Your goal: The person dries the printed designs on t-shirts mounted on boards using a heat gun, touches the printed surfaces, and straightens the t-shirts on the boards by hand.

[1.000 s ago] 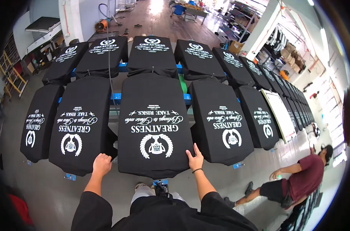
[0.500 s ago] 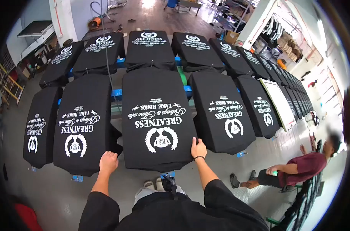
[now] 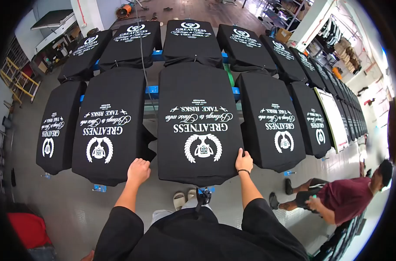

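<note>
In front of me a black T-shirt (image 3: 198,93) lies stretched over a flat board, its white wreath and "GREATNESS" print upside down from my side. At its lower right edge, my right hand (image 3: 244,162) grips the cloth, thumb on top and fingers down the side. My left hand (image 3: 139,170) is closed in the gap left of this board, against loose black fabric (image 3: 148,150). Which shirt that fabric belongs to I cannot tell. Similar printed shirts cover the neighbouring boards, one to the left (image 3: 109,126) and one to the right (image 3: 272,117).
A second row of shirt-covered boards (image 3: 189,43) stands behind, on blue supports (image 3: 152,90). To the right rests a white framed panel (image 3: 333,117). A person in a maroon shirt (image 3: 348,198) sits at the right. A yellow ladder-like frame (image 3: 19,78) stands at far left.
My view has shifted, so boards and hands appear further right and higher. Both hands keep nearly the same places beside the shirt. The seated person's arm and head have moved.
</note>
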A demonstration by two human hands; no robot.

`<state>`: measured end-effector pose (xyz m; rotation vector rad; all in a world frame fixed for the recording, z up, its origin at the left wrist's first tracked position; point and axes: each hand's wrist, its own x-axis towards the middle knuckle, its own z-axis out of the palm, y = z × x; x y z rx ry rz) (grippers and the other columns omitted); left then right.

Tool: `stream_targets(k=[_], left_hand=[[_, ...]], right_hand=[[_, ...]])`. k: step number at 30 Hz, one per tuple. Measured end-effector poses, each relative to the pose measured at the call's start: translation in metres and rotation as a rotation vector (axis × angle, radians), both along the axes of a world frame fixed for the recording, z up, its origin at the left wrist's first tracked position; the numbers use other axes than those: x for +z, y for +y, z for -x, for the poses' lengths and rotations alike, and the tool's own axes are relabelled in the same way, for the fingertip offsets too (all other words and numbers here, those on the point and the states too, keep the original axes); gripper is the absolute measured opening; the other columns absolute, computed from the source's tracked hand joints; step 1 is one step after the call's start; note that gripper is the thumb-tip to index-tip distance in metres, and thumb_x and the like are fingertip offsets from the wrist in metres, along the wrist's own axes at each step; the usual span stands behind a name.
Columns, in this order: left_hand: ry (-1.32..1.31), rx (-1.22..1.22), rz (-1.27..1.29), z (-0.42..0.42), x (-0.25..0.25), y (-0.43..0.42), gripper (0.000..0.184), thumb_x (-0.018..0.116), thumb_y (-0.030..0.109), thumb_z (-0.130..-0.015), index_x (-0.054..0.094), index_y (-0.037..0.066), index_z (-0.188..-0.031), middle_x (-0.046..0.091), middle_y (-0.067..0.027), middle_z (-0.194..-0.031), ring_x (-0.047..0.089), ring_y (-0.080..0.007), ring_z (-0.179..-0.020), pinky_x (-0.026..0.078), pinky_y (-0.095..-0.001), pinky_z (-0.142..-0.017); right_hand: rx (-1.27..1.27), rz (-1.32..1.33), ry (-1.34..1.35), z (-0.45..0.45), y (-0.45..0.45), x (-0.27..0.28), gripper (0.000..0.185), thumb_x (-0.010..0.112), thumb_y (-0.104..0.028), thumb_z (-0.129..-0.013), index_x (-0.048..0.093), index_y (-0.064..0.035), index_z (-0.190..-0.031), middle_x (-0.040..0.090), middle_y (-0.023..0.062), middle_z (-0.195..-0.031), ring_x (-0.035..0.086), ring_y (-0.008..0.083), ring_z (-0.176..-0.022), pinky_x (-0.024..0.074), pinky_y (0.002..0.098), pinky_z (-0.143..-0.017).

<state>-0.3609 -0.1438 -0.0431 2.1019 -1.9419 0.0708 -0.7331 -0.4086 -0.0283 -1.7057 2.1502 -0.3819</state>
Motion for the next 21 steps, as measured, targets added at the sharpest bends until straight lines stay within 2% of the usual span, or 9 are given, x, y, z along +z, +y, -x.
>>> stream_targets(k=[15, 21], left_hand=[[-0.014, 0.020, -0.067, 0.0026, 0.0013, -0.0010, 0.012, 0.067, 0.012, -0.073, 0.055, 0.008, -0.073, 0.061, -0.0085, -0.072, 0.059, -0.0253, -0.078, 0.046, -0.0369, -0.079], [-0.041, 0.027, -0.096, 0.0029, 0.0013, -0.0016, 0.013, 0.068, 0.013, -0.073, 0.056, 0.008, -0.074, 0.062, -0.0087, -0.074, 0.060, -0.0254, -0.080, 0.046, -0.0364, -0.080]], right_hand=[[0.003, -0.005, -0.011, -0.0006, -0.0001, 0.0051, 0.061, 0.047, -0.056, -0.095, 0.065, -0.0044, -0.122, 0.069, 0.0241, -0.110, 0.064, 0.0417, -0.106, 0.0501, 0.0487, -0.092], [0.008, 0.001, -0.025, -0.0001, -0.0026, 0.0006, 0.058, 0.047, -0.055, -0.095, 0.067, -0.0047, -0.115, 0.069, 0.0245, -0.106, 0.064, 0.0431, -0.103, 0.0501, 0.0497, -0.090]])
